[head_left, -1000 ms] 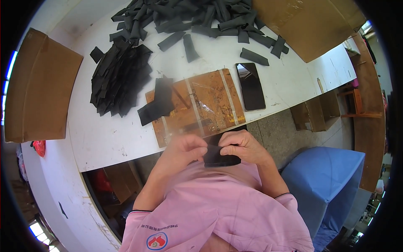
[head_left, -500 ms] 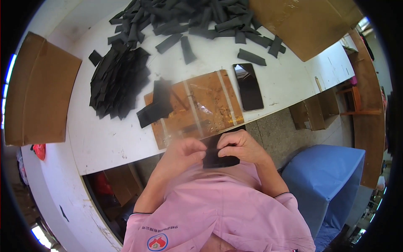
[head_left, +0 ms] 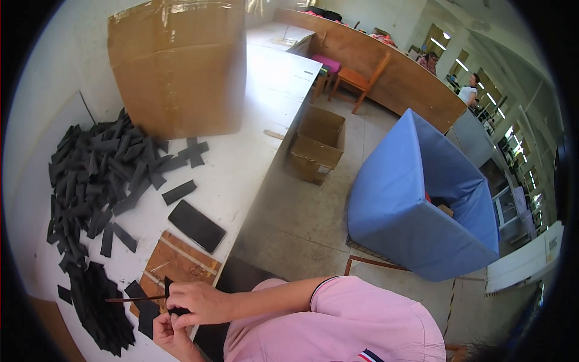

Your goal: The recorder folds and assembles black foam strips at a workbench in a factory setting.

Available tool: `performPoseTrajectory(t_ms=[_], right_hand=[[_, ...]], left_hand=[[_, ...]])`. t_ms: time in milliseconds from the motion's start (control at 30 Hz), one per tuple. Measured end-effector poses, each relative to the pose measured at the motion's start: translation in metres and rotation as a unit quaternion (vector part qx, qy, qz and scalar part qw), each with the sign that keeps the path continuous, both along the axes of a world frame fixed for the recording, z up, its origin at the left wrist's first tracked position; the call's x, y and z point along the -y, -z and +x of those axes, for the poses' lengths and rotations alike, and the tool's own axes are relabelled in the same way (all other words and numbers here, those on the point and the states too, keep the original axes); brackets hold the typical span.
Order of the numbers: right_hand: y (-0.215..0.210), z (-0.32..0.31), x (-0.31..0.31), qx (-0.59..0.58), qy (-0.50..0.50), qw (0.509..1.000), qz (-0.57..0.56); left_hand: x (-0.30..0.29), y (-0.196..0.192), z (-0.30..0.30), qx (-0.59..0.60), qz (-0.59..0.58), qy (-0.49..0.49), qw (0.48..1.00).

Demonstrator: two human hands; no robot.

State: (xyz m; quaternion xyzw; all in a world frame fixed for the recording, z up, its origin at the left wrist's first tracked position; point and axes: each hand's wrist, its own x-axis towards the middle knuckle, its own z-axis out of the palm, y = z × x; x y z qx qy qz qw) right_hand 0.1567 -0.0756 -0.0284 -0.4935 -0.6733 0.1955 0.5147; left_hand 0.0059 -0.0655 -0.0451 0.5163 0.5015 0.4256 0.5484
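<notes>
Close together at the near edge of the table, my right hand (head_left: 199, 303) and my left hand (head_left: 171, 335) are closed on one small black fabric piece (head_left: 179, 311). Most of that piece is hidden by my fingers. A thin brown stick (head_left: 134, 299) points left from beside my right fingers; whether that hand grips it too I cannot make out. Flat black pieces (head_left: 145, 314) lie just left of my hands, partly on a brown board (head_left: 178, 262) with pale tape strips. Further left is a stack of flat black pieces (head_left: 99, 311).
A large heap of dark narrow tubes (head_left: 99, 175) covers the table's far left. Behind it stands a tall cardboard box (head_left: 181, 72). A black phone (head_left: 197, 225) lies beyond the board. On the floor are an open carton (head_left: 319, 142) and a blue fabric-covered bin (head_left: 392, 193).
The view has swung to the right, bringing the bin and the room into sight. My hands have come closer together around the black piece, and the brown stick now shows beside my right hand.
</notes>
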Motion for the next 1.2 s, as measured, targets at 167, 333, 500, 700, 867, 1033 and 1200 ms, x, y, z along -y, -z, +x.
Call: performPoseTrajectory(t_ms=[167,333,500,700,867,1033,1200], right_hand=[[0.016,-0.004,-0.008,-0.019,-0.064,0.995,-0.069],[0.033,-0.016,-0.008,0.124,0.013,0.992,0.034],[0.043,-0.019,-0.014,0.113,0.050,0.992,0.006],[0.045,-0.008,-0.019,-0.240,-0.093,0.948,-0.186],[0.055,-0.015,-0.013,-0.593,-0.219,0.675,-0.381],[0.050,-0.017,-0.014,-0.534,-0.235,0.717,-0.382],[0.055,-0.008,-0.018,-0.429,-0.189,0.805,-0.364]], left_hand=[[-0.013,0.042,-0.001,-0.081,0.177,-0.024,0.981],[-0.009,0.037,0.012,-0.160,0.282,-0.117,0.939],[-0.007,0.011,0.006,0.063,-0.053,-0.101,0.991],[-0.017,0.014,-0.008,0.321,-0.138,0.081,0.933],[-0.034,0.066,-0.015,0.169,0.014,-0.061,0.984],[-0.022,0.048,-0.003,0.027,-0.017,-0.083,0.996],[-0.018,0.032,-0.016,0.197,-0.089,0.020,0.976]])
